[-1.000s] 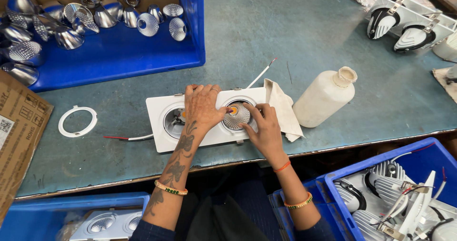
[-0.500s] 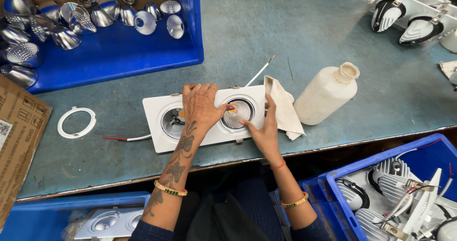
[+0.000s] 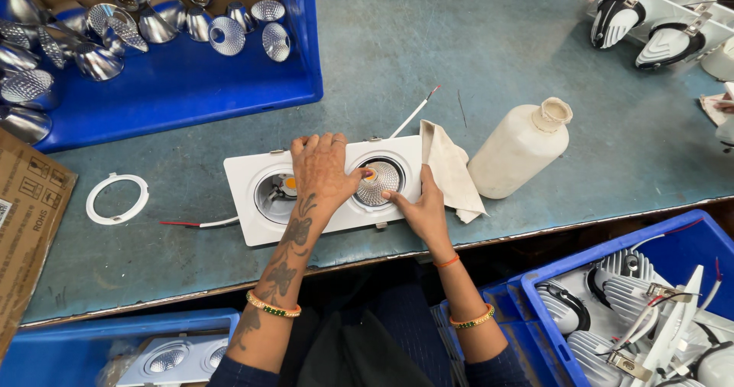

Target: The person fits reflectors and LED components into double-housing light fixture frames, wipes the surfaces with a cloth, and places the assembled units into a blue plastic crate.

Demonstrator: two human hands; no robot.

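White 2-lamp fixture (image 3: 252, 177), table centre: left hand (image 3: 321, 173) flat, unclenched on its middle; right hand (image 3: 419, 207) fingertips pressing the silver reflector (image 3: 378, 182). Best seated evenly, fixture steadied.

Cloth (image 3: 451, 169) between fixture (image 3: 252, 192) and bottle (image 3: 520, 154)

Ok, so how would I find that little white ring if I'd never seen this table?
Start at the big blue bin of shiny reflectors at the table's far left. Just below it, beside the cardboard box, the white ring lies flat on the green tabletop. It alone is loose, flat and hollow.
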